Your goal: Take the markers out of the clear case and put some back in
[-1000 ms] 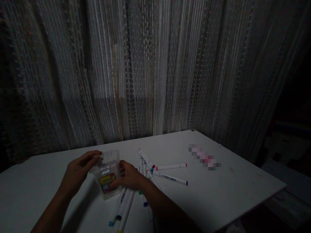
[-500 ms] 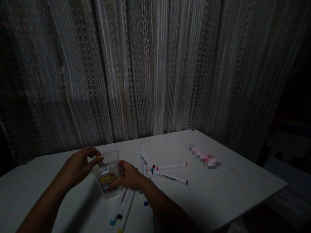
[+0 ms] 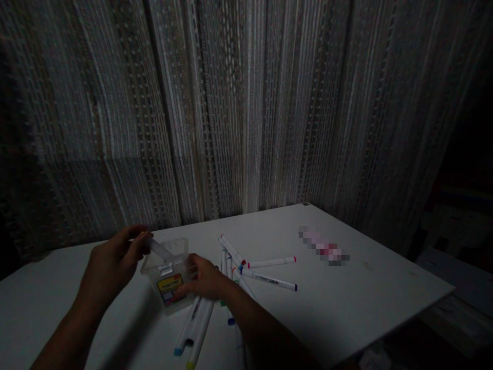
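Pinched in my left hand is a white marker, tilted, its lower end at the mouth of a clear plastic box. A bit of yellow-orange shows at the fingertips. The box stands upright on the table with its lid tipped back, and a yellow and black label on its front. My right hand is closed around the box's right side, thumb on the front. Under and beside my right wrist lie several loose markers, among them a yellow-tipped marker and a blue-tipped marker.
The white table carries more markers to the right, including a pink-ended marker and a dark-blue-ended marker. Farther right lies a blurred pinkish item. A patterned curtain hangs behind the table.
My left hand has drawn up and to the left, and more of the marker's white body shows, tilted out of the box. My right hand stays on the box.
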Demonstrator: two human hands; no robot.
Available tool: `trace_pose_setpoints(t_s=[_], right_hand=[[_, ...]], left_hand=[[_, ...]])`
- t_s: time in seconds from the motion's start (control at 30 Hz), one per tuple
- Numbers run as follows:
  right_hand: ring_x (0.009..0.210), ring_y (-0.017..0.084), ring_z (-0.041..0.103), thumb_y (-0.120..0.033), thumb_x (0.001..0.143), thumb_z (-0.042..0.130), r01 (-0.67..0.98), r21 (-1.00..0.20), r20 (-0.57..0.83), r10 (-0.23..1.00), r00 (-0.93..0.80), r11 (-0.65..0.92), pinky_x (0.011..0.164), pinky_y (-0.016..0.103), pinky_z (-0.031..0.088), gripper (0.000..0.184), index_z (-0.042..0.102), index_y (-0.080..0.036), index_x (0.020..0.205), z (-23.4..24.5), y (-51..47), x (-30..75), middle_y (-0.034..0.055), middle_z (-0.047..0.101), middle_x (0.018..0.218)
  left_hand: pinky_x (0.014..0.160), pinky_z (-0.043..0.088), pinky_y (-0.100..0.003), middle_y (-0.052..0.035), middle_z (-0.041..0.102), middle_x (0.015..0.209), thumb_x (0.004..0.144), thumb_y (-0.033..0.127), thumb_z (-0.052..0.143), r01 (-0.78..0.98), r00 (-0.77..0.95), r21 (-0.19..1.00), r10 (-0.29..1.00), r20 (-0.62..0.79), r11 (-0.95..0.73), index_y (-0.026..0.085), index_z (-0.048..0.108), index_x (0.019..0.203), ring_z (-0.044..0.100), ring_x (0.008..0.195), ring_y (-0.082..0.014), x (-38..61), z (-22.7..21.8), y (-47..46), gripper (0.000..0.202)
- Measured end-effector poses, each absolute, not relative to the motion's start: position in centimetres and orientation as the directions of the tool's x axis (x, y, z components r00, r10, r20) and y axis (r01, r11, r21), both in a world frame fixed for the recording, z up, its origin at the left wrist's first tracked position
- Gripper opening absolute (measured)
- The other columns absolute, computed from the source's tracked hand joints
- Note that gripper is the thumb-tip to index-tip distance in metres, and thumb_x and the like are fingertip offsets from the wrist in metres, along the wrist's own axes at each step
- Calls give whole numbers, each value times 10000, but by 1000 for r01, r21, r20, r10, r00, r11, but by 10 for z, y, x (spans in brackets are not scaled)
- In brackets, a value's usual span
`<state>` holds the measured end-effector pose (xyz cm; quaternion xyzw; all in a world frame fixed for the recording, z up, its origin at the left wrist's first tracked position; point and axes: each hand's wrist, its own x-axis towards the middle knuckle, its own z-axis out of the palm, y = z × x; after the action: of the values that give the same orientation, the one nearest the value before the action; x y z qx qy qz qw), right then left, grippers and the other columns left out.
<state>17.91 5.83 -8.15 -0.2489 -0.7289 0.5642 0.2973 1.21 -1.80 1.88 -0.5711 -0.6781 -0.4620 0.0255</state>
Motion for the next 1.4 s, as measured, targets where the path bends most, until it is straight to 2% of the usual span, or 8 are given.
trace_pose_setpoints(t_s=[0.3,0.43,0.6,0.73,0.87,1.03,1.2,1.4], right_hand=[[943,180,569,-202,441,796,-6,-976,158,692,-704,217,763,295,468,663,526,-221,1046,-81,56,179,0,600,1007],[939,173,575,-196,462,788,-5,-972,170,693,-700,233,785,300,465,654,527,-220,1061,-83,59,179,3,608,1008],[923,166,583,-197,474,784,4,-970,169,691,-702,241,776,292,468,639,539,-227,1063,-84,63,180,-1,619,1007],[932,170,582,-193,496,774,-24,-965,202,679,-705,263,787,305,467,621,541,-236,1069,-87,64,179,-1,620,1012],[943,167,582,-198,493,781,-47,-967,210,685,-698,249,801,305,467,635,537,-251,1078,-89,65,177,-7,620,1016],[916,173,590,-196,512,769,-72,-966,226,671,-706,250,782,314,474,592,544,-232,1059,-88,63,177,6,620,1004],[937,174,574,-199,527,760,-42,-957,231,666,-709,287,761,291,473,616,533,-233,1099,-87,62,178,14,612,1025],[933,171,571,-209,524,763,-31,-961,216,670,-711,276,762,291,471,606,538,-231,1087,-87,63,177,13,610,1029]], left_hand=[[740,506,-329,-90,667,855,531,572,574,682,-370,724,804,465,-105,123,602,1009,625,766,-226,15,16,-15,656],[777,494,-358,-85,660,876,575,542,571,671,-411,731,759,506,-124,149,603,1009,620,817,-235,19,9,-11,586],[663,518,-301,-89,653,940,658,495,554,621,-454,754,685,570,-216,163,571,1085,626,787,-211,24,-3,-2,540],[739,522,-333,-83,646,975,662,461,578,599,-476,737,600,643,-314,173,577,1074,627,809,-204,27,-11,2,503],[792,526,-323,-73,668,935,668,397,618,544,-521,741,535,666,-394,180,568,1081,635,858,-192,30,-17,-2,470],[788,532,-341,-89,680,903,630,411,662,497,-568,765,514,643,-409,159,580,1076,639,851,-205,28,-24,-3,519],[766,532,-310,-68,673,830,603,414,681,521,-573,736,462,677,-433,140,633,967,634,766,-176,25,-28,-1,458],[732,531,-291,-45,662,793,602,422,678,586,-542,698,441,715,-411,145,643,943,620,715,-155,24,-26,-1,441]])
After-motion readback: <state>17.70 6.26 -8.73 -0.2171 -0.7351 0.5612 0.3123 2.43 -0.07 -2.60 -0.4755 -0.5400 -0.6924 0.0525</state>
